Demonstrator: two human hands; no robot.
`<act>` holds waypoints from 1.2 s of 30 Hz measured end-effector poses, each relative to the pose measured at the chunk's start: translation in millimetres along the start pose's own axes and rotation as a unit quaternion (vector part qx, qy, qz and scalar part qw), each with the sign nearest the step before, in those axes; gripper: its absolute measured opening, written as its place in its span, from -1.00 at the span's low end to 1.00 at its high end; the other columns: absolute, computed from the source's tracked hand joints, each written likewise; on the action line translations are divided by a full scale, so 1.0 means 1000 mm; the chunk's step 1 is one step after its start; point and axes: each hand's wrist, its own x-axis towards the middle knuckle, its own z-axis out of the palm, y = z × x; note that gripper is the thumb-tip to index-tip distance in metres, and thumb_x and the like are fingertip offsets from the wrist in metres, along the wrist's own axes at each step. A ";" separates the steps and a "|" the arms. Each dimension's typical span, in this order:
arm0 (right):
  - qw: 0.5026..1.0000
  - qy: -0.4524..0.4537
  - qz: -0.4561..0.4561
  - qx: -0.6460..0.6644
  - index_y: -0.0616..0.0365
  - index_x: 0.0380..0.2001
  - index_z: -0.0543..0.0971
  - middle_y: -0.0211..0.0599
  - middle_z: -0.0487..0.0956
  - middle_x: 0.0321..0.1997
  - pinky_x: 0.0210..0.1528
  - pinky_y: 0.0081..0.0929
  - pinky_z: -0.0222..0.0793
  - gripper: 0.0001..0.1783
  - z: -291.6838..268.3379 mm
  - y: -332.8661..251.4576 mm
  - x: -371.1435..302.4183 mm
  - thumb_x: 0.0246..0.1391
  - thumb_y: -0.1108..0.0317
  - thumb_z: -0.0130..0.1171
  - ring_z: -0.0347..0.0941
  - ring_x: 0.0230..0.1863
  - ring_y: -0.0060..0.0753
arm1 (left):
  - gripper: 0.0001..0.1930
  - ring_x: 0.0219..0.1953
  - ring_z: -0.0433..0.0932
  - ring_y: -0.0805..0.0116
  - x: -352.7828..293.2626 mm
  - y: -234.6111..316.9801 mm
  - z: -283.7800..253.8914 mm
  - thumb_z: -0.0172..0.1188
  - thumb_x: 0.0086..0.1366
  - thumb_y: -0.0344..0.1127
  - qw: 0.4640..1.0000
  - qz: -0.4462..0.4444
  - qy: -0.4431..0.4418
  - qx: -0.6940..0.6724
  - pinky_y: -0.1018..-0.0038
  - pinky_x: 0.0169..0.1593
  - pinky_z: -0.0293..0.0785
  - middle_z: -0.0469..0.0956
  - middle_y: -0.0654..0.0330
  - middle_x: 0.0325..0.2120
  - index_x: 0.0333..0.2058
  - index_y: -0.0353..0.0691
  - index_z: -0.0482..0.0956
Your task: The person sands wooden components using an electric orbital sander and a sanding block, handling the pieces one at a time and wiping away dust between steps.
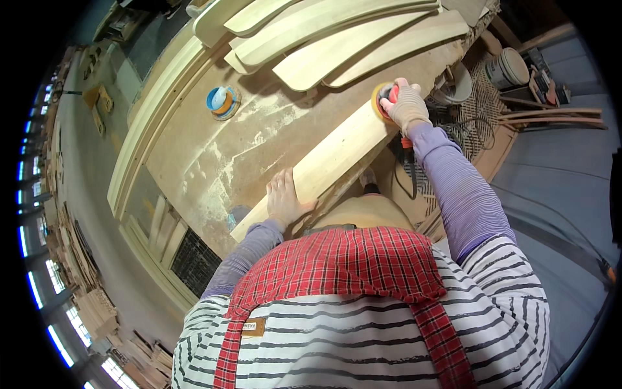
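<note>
- Gripping a red sander (388, 95) with the right hand (409, 107), fingers closed around its top.
- Keeping the sander at the far right end of a long pale board (343, 149), with its yellowish round pad seemingly against the wood.
- Laying the left hand (283, 198) open on the same board, nearer to the body, with fingers extended over the surface and thumb toward the near edge.
- Placed slantwise, as for the board: along the near side of the worktable (188, 152), from lower left to upper right.
- Lying beyond, on the far side of the worktable: several pale curved boards (363, 48), partly overlapping.
- Standing to the left of the sander, well apart: a round blue and orange thing (222, 100).
- Scattered between, in streaks: whitish dust (223, 172).
</note>
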 end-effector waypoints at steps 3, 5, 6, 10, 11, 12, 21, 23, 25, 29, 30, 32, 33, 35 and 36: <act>0.995 -0.060 -0.066 -0.053 -0.03 -0.03 0.42 0.08 0.37 0.08 0.06 -0.06 0.48 -0.52 0.011 -0.042 -0.028 0.01 0.10 0.29 0.50 0.03 0.19 | 0.14 0.27 0.19 -0.13 -0.003 -0.007 0.005 0.46 -0.17 0.16 1.000 0.007 0.025 -0.003 0.03 0.33 0.08 0.25 -0.13 0.18 0.28 -0.36 0.11; 0.990 -0.109 -0.083 -0.022 -0.18 -0.01 0.44 0.01 0.37 0.11 0.04 -0.05 0.50 -0.56 0.032 -0.061 -0.074 0.03 0.12 0.27 0.52 0.01 0.16 | 0.14 0.30 0.18 -0.11 -0.003 -0.004 0.001 0.45 -0.14 0.19 1.000 -0.010 -0.001 0.000 0.04 0.35 0.06 0.25 -0.12 0.20 0.29 -0.35 0.11; 0.979 -0.162 -0.110 -0.055 -0.24 0.02 0.44 0.02 0.37 0.10 0.04 -0.07 0.50 -0.54 0.034 -0.071 -0.087 0.03 0.11 0.28 0.52 0.02 0.14 | 0.13 0.31 0.17 -0.10 -0.002 -0.003 -0.001 0.44 -0.13 0.21 1.000 -0.019 -0.014 0.003 0.04 0.36 0.04 0.25 -0.12 0.22 0.29 -0.35 0.11; 0.991 -0.083 -0.104 -0.023 -0.11 0.04 0.42 0.05 0.39 0.06 0.03 -0.11 0.50 -0.45 0.041 -0.028 -0.068 -0.03 0.08 0.33 0.53 -0.04 0.15 | 0.13 0.26 0.21 -0.12 -0.002 -0.004 -0.002 0.47 -0.19 0.16 1.000 -0.013 0.009 -0.004 0.04 0.32 0.09 0.27 -0.11 0.18 0.26 -0.34 0.14; 0.996 -0.061 -0.059 0.006 -0.07 0.04 0.41 0.08 0.38 0.05 0.03 -0.12 0.49 -0.43 0.029 -0.015 -0.051 -0.04 0.08 0.34 0.54 -0.06 0.17 | 0.12 0.30 0.19 -0.10 -0.002 -0.004 -0.002 0.45 -0.13 0.20 1.000 -0.021 -0.014 -0.001 0.04 0.34 0.08 0.26 -0.09 0.21 0.29 -0.33 0.12; 0.999 -0.035 -0.033 0.012 -0.05 0.05 0.40 0.11 0.38 0.04 0.03 -0.13 0.49 -0.41 0.015 -0.001 -0.032 -0.04 0.07 0.35 0.53 -0.08 0.19 | 0.12 0.30 0.19 -0.10 -0.001 -0.005 -0.001 0.45 -0.13 0.20 1.000 -0.016 -0.008 -0.003 0.04 0.33 0.08 0.26 -0.09 0.21 0.29 -0.33 0.12; 0.994 -0.083 -0.067 -0.034 -0.08 0.06 0.42 0.14 0.32 0.08 0.11 -0.13 0.44 -0.37 0.025 -0.001 -0.056 -0.08 0.04 0.39 0.50 -0.04 0.22 | 0.14 0.26 0.21 -0.10 0.003 -0.007 0.004 0.47 -0.18 0.17 1.000 -0.009 0.020 -0.011 0.03 0.31 0.10 0.27 -0.09 0.18 0.28 -0.33 0.13; 0.998 -0.041 -0.043 -0.028 -0.05 0.06 0.41 0.14 0.34 0.07 0.06 -0.11 0.47 -0.37 0.018 0.017 -0.044 -0.05 0.00 0.37 0.52 -0.07 0.20 | 0.14 0.26 0.21 -0.10 0.003 -0.007 0.005 0.48 -0.19 0.17 0.999 -0.006 0.031 -0.019 0.03 0.31 0.10 0.27 -0.10 0.18 0.28 -0.33 0.13; 1.000 0.002 0.015 -0.006 0.01 0.06 0.40 0.15 0.37 0.05 0.04 -0.12 0.48 -0.35 -0.004 0.028 -0.018 -0.03 -0.03 0.36 0.52 -0.09 0.21 | 0.14 0.26 0.21 -0.09 0.008 -0.006 0.006 0.48 -0.18 0.18 0.999 -0.003 0.032 -0.021 0.03 0.31 0.11 0.28 -0.10 0.19 0.28 -0.34 0.13; 1.000 -0.022 -0.012 -0.005 -0.03 0.09 0.41 0.20 0.36 0.10 0.06 -0.14 0.48 -0.35 0.000 0.009 -0.015 -0.05 0.02 0.37 0.52 -0.05 0.22 | 0.14 0.26 0.22 -0.08 0.007 -0.008 0.000 0.47 -0.18 0.17 1.000 -0.016 0.016 -0.002 0.04 0.31 0.10 0.28 -0.10 0.19 0.28 -0.35 0.13; 0.998 -0.058 -0.033 -0.005 -0.05 0.09 0.42 0.21 0.35 0.12 0.06 -0.14 0.48 -0.36 0.004 -0.011 -0.034 -0.05 0.02 0.37 0.52 -0.04 0.22 | 0.14 0.26 0.21 -0.07 0.005 -0.007 0.003 0.47 -0.18 0.17 1.000 -0.018 0.017 -0.004 0.04 0.31 0.10 0.27 -0.10 0.19 0.28 -0.35 0.13; 0.989 -0.097 -0.103 -0.050 -0.11 0.08 0.43 0.18 0.34 0.15 0.06 -0.14 0.49 -0.40 0.028 -0.019 -0.056 -0.03 0.00 0.33 0.54 -0.04 0.16 | 0.14 0.25 0.20 -0.08 0.004 -0.005 0.001 0.47 -0.17 0.17 1.000 -0.023 0.000 -0.005 0.03 0.31 0.09 0.27 -0.12 0.18 0.28 -0.35 0.12; 0.990 -0.097 -0.092 -0.044 -0.11 0.08 0.43 0.17 0.34 0.14 0.06 -0.13 0.49 -0.40 0.025 -0.014 -0.050 -0.03 0.01 0.33 0.54 -0.04 0.17 | 0.14 0.25 0.21 -0.09 0.007 -0.005 0.002 0.47 -0.17 0.18 1.000 -0.022 0.007 -0.002 0.03 0.31 0.10 0.28 -0.12 0.18 0.28 -0.35 0.12; 0.997 -0.051 -0.059 -0.017 -0.10 0.08 0.43 0.14 0.37 0.09 0.07 -0.13 0.48 -0.41 0.014 0.006 -0.023 -0.01 0.02 0.34 0.52 -0.04 0.21 | 0.14 0.25 0.22 -0.09 0.010 -0.004 0.003 0.46 -0.17 0.20 1.000 -0.020 0.012 0.002 0.03 0.30 0.11 0.28 -0.11 0.17 0.28 -0.35 0.13; 0.999 -0.027 -0.016 -0.029 -0.05 0.07 0.42 0.12 0.39 0.05 0.07 -0.14 0.48 -0.42 0.000 0.007 -0.008 0.00 0.04 0.34 0.52 -0.05 0.20 | 0.14 0.25 0.22 -0.10 0.012 -0.004 0.003 0.46 -0.17 0.20 1.000 -0.019 0.010 0.003 0.03 0.30 0.11 0.29 -0.11 0.17 0.28 -0.35 0.13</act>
